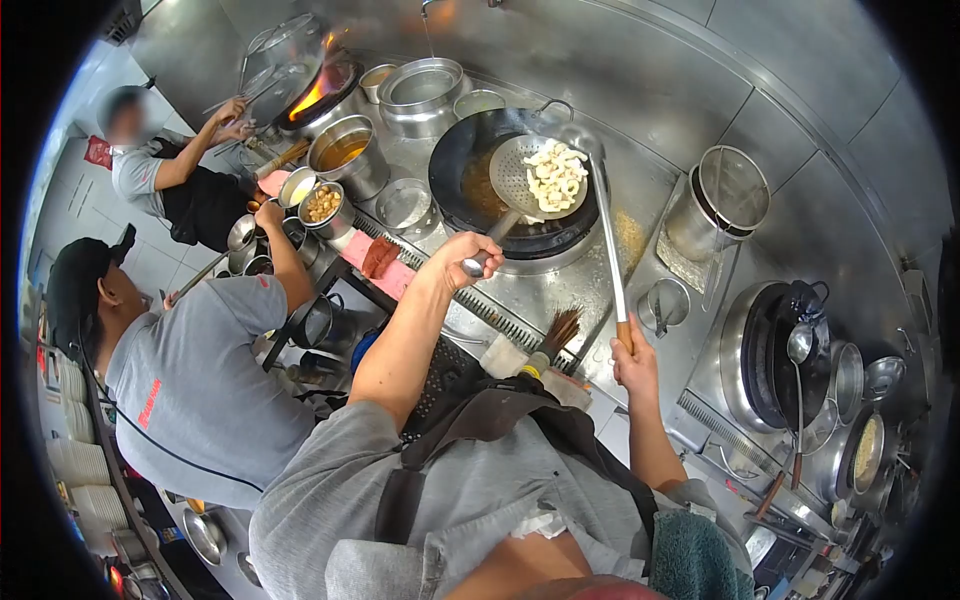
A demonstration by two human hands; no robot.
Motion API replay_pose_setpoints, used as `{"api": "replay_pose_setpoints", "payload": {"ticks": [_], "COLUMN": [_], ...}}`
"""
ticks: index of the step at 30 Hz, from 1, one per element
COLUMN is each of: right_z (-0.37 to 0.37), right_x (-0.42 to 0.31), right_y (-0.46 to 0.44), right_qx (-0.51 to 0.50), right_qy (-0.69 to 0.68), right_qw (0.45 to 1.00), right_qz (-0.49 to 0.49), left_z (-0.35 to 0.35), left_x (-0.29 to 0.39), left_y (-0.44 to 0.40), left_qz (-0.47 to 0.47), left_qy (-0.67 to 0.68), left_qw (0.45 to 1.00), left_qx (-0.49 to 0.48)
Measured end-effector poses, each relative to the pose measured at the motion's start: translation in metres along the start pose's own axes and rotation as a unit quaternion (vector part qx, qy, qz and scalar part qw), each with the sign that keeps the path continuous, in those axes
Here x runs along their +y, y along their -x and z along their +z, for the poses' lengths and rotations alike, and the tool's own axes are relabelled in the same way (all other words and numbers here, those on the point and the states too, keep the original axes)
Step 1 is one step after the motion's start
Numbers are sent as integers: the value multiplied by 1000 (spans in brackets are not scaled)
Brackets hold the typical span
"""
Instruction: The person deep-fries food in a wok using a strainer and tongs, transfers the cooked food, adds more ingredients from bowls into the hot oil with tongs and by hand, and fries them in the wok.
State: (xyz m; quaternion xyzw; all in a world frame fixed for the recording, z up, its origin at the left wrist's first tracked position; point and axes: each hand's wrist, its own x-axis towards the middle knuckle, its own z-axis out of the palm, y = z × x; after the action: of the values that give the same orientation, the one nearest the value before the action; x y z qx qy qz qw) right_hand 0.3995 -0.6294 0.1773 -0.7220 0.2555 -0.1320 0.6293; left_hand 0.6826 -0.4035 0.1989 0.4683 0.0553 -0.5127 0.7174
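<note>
My left hand [462, 260] is closed around the handle of a round perforated skimmer [513, 172]. A heap of pale, cream-coloured food pieces [556, 178] lies in the skimmer, toward its right side. Beneath it is a dark wok [455, 150] with brownish liquid [482, 185] at the bottom. My right hand [634, 362] grips the wooden end of a long-handled metal ladle [612, 255]. The ladle's bowl is beyond the food, near the wok's far rim. Whether it touches the skimmer I cannot tell.
Left of the wok stand a pot of amber liquid [345, 152] and a water basin [418, 85]. Two co-workers in grey shirts [205, 370] are at the left, near a burner flame [312, 98]. A bristle brush [556, 340] lies at the front edge; a strainer pot [712, 215] stands right.
</note>
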Motion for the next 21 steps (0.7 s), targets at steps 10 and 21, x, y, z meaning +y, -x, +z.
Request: {"api": "replay_pose_setpoints", "payload": {"ticks": [10, 21], "right_z": [1, 17], "right_x": [-11, 12], "right_y": [3, -34], "right_qx": [-66, -19], "right_qy": [-144, 28], "right_qw": [984, 999], "right_qz": [78, 35], "left_z": [5, -8], "left_x": [-1, -3], "left_y": [3, -2], "left_qz": [-4, -29], "left_qy": [30, 95], "left_qw": [999, 995], "left_qx": [-26, -24]}}
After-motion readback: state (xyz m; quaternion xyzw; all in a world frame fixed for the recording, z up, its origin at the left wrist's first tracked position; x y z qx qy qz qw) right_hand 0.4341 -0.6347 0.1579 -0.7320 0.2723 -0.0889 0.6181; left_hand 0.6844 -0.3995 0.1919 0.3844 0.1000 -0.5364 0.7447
